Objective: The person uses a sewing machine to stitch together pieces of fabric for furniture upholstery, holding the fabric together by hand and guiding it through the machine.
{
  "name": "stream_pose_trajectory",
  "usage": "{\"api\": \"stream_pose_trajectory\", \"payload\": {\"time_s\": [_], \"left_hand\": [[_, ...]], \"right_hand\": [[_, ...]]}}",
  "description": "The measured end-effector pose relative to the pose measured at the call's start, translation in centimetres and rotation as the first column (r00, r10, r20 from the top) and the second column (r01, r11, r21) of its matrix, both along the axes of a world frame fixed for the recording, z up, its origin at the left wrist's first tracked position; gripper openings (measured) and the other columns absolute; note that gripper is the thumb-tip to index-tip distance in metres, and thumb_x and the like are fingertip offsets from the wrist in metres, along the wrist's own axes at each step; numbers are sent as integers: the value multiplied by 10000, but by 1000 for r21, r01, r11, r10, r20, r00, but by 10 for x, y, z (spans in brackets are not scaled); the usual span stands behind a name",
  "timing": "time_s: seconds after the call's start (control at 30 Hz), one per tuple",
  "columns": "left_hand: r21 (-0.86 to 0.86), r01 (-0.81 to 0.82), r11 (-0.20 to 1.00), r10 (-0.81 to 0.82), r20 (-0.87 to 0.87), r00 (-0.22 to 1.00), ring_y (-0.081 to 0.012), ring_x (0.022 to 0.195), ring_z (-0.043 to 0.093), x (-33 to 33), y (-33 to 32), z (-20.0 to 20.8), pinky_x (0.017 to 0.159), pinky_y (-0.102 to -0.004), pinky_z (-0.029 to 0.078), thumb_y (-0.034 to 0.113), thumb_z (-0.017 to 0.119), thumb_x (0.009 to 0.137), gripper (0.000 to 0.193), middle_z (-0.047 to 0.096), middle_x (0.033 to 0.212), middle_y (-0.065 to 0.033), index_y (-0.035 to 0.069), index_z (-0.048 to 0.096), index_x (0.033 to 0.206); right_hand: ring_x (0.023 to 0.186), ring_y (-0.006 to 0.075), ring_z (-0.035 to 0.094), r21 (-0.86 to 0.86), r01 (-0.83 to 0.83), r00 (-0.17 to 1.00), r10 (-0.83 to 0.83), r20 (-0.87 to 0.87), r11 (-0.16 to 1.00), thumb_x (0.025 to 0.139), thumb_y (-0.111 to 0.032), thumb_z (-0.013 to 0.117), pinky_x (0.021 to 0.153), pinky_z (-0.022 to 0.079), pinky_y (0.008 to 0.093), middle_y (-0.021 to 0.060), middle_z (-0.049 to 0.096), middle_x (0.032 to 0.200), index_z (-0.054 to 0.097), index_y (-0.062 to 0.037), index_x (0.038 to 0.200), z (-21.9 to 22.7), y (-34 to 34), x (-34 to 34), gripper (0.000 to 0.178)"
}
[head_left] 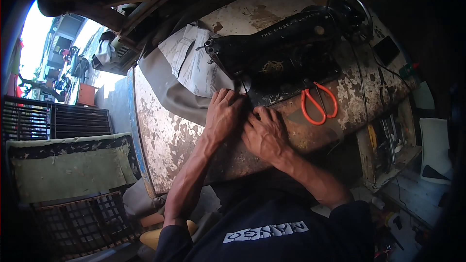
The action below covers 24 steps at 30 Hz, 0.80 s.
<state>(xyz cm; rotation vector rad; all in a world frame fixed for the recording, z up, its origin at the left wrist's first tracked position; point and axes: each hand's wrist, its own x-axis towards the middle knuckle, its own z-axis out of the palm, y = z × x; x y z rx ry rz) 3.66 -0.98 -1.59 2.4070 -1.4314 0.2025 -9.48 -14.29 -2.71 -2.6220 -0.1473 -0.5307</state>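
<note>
A black sewing machine [276,43] stands on a worn, paint-flaked table [165,140]. Grey-brown fabric [165,87] spreads to the left of its needle, with a pale printed layer [199,70] turned up on top. My left hand [224,114] lies at the fabric's near right edge, fingers bent and closed down on it beside the needle. Just in front of the machine's bed, my right hand [266,133] is closed, its fingers curled down; what they pinch is hidden beneath them. Orange-handled scissors [319,104] lie to the right of my right hand.
A handwheel [357,17] sits at the machine's right end. On the table's right lies a dark flat object [386,51]. Below the right edge an open drawer [388,145] holds tools. A green-padded frame [73,167] stands to the left.
</note>
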Motion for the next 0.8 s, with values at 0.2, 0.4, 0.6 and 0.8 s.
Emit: {"api": "stream_pose_trajectory", "payload": {"time_s": [0.2,0.4,0.6,0.8], "left_hand": [[-35,30,999,-31,-23,999,-310,1097,626,4,1,-3,988,-425,499,78,659,831,331,711,1132,-119,27,762,1141],[-79,69,994,-70,-11,997,-316,1090,640,9,-2,-2,997,-427,501,74,666,829,318,721,1106,-121,27,759,1130],[-55,32,998,-35,-59,998,-321,1097,653,11,-6,4,1003,-432,506,85,694,818,317,738,1109,-118,43,762,1124],[1,-1,1000,1,-4,1000,-311,1188,665,7,1,5,1094,-463,478,114,710,848,388,745,1232,-112,55,748,1230]], "right_hand": [[1179,307,590,-38,-20,999,18,-46,999,872,-247,726,1022,456,472,133,721,1083,768,-22,966,2,1,0,247],[1161,314,583,-54,-16,996,11,-92,998,912,-229,658,1004,456,479,146,718,1034,766,-24,937,3,3,7,233],[1150,323,576,-35,-17,993,13,-115,999,901,-189,613,985,453,493,160,717,943,771,-20,879,0,4,11,233],[1139,322,567,-80,-57,993,49,-107,995,881,-173,617,950,451,487,168,715,943,784,-29,786,-1,6,17,240]]}}
